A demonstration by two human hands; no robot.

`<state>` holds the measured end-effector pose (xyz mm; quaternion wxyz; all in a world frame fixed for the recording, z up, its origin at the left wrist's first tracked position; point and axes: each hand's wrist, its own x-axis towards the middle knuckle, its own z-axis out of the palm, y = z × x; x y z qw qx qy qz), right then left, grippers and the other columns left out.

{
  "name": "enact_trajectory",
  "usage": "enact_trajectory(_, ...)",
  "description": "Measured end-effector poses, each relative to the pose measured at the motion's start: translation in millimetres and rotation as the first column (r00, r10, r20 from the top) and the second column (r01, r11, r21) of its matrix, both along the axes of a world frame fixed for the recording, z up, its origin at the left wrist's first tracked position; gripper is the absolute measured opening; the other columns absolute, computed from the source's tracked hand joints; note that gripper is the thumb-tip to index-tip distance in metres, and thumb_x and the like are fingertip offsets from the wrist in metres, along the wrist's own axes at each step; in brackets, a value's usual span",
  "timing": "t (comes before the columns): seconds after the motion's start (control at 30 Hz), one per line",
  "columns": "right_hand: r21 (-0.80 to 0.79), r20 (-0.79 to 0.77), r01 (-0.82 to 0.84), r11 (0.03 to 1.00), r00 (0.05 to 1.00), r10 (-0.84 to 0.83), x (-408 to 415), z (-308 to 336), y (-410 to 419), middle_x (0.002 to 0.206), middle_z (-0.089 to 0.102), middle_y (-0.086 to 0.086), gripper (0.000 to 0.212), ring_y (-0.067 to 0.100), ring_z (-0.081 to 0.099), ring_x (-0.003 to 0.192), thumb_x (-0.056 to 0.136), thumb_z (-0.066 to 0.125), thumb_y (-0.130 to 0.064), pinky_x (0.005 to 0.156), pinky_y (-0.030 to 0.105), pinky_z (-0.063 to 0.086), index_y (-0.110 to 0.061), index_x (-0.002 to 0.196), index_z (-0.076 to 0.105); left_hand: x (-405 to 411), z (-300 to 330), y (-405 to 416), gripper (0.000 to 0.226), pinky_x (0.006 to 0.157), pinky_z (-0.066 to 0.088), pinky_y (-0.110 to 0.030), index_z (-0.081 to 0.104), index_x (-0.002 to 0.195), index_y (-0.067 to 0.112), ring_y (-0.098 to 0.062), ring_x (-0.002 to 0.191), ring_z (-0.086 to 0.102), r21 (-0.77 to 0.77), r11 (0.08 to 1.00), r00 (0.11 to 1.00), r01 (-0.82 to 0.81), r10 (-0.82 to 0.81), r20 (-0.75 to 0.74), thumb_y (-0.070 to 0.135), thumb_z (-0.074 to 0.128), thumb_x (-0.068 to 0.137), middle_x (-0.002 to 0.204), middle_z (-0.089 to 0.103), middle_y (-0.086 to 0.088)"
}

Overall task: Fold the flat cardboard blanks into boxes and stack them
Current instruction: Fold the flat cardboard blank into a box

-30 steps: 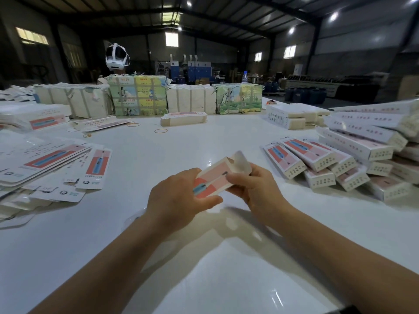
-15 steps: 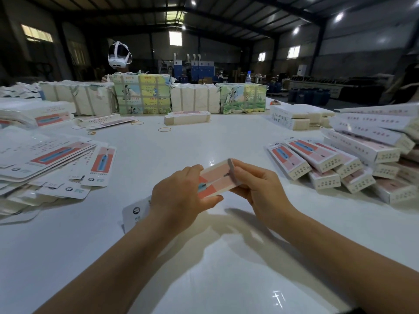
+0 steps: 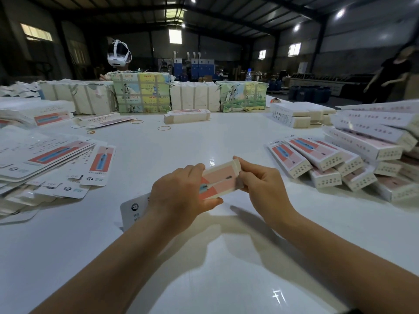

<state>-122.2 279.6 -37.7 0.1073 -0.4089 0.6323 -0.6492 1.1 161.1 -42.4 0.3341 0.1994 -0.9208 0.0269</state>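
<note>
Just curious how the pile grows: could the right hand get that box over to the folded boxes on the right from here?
Probably yes. The right hand grips the box, and bare table lies between it and the folded boxes.

A slim pink-and-white box (image 3: 218, 179) printed with a blue toothbrush is gripped between the left hand (image 3: 179, 196) and right hand (image 3: 260, 186), its far end closed. Flat printed blanks (image 3: 56, 159) lie fanned out well left of the left hand. Finished boxes (image 3: 335, 162) sit stacked right of the right hand.
</note>
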Motion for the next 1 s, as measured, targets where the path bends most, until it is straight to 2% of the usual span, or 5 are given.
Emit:
enact_trajectory(0.1, 0.040, -0.066, 0.086, 0.995, 0.994, -0.084, 0.7, -2.9, -1.7, 0.097, 0.070, -0.013, 0.039, 0.009, 0.064, 0.096, 0.097, 0.037, -0.004, 0.086, 0.027, 0.054, -0.019, 0.113, 0.070, -0.9, 1.3, 3.7, 0.069, 0.050, 0.052, -0.033, 0.065, 0.108, 0.006, -0.025, 0.064, 0.064, -0.037, 0.999, 1.000, -0.013, 0.014, 0.015, 0.056, 0.079, 0.061, 0.084, 0.069, -0.007)
enact_trajectory(0.33, 0.032, -0.336, 0.154, 0.988, 0.932, -0.134, 15.1, -10.7, 1.3, 0.075, 0.062, -0.002, 0.022, 0.002, 0.054, 0.063, 0.099, 0.038, -0.006, 0.054, 0.009, 0.039, -0.013, 0.101, 0.059, -3.0, 2.0, 12.4, 0.066, 0.062, 0.048, -0.030, 0.060, 0.114, 0.012, -0.026, 0.079, 0.063, 0.031, 0.998, 0.998, -0.050, 0.051, -0.025, 0.060, 0.070, 0.069, 0.096, 0.068, -0.005)
enact_trajectory(0.5, 0.123, -0.434, 0.204, 0.971, 0.891, -0.132, 16.3, -14.1, -0.2, 0.111, 0.061, -0.002, 0.041, 0.000, 0.054, 0.081, 0.101, 0.036, -0.015, 0.071, 0.000, 0.041, -0.013, 0.141, 0.043, -2.8, 0.8, 12.6, 0.064, 0.059, 0.047, -0.030, 0.064, 0.107, 0.007, -0.030, 0.073, 0.064, 0.009, 0.999, 0.999, -0.043, 0.043, -0.034, 0.055, 0.076, 0.066, 0.089, 0.069, -0.009)
enact_trajectory(0.8, 0.144, -0.159, -0.086, 0.986, 0.981, 0.109, 8.7, -4.4, -3.1, 0.116, 0.056, -0.026, 0.046, -0.004, 0.056, 0.104, 0.099, 0.047, -0.018, 0.080, 0.003, 0.042, -0.029, 0.142, 0.036, -0.4, 1.3, -1.3, 0.061, 0.070, 0.050, -0.026, 0.048, 0.118, 0.027, -0.012, 0.083, 0.057, 0.082, 0.994, 0.997, -0.076, 0.075, 0.009, 0.072, 0.051, 0.076, 0.108, 0.060, 0.010)
enact_trajectory(1.0, 0.260, -0.341, -0.102, 0.960, 0.921, 0.190, 9.2, -5.8, -1.4, 0.137, 0.043, -0.010, 0.075, 0.004, 0.044, 0.121, 0.077, 0.048, -0.029, 0.098, 0.011, 0.036, -0.032, 0.146, 0.019, 3.4, 0.1, -13.4, 0.062, 0.065, 0.048, -0.021, 0.048, 0.117, 0.028, -0.007, 0.074, 0.048, 0.090, 0.994, 0.997, -0.061, 0.057, 0.045, 0.072, 0.054, 0.074, 0.106, 0.060, 0.011)
